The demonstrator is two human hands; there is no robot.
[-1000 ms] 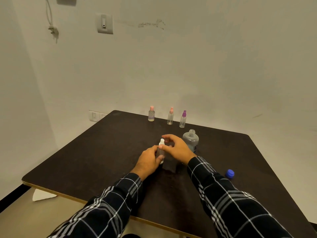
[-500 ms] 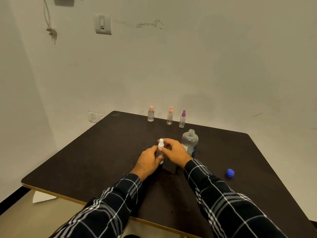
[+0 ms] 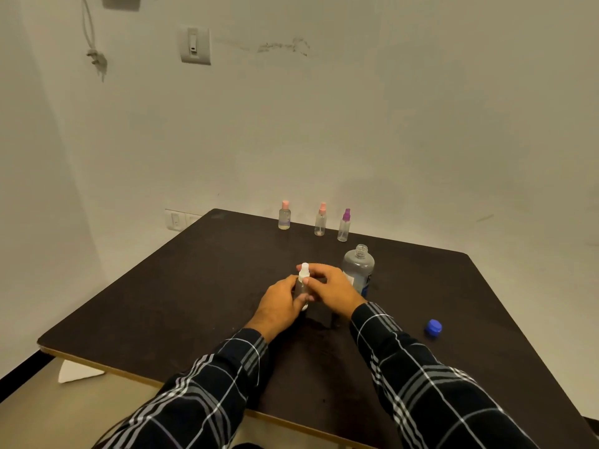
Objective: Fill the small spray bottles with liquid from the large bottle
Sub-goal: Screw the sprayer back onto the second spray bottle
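Note:
A small clear spray bottle with a white top (image 3: 304,274) stands mid-table between both hands. My left hand (image 3: 281,306) wraps its body. My right hand (image 3: 334,288) pinches the white spray top with its fingertips. Just behind my right hand stands the large clear bottle (image 3: 359,267), uncapped, with a blue label. Its blue cap (image 3: 433,327) lies on the table to the right. Three more small bottles stand in a row at the far edge: a pink-capped one (image 3: 284,216), a pink spray one (image 3: 320,220) and a purple spray one (image 3: 344,225).
The dark table (image 3: 181,286) sits in a corner against pale walls. A wall socket (image 3: 176,219) shows behind its far left corner. A white scrap (image 3: 76,372) lies on the floor at the left, below the near edge.
My right hand has slid from over the large bottle to the white top of the small bottle, uncovering the large bottle. The left hand keeps its hold.

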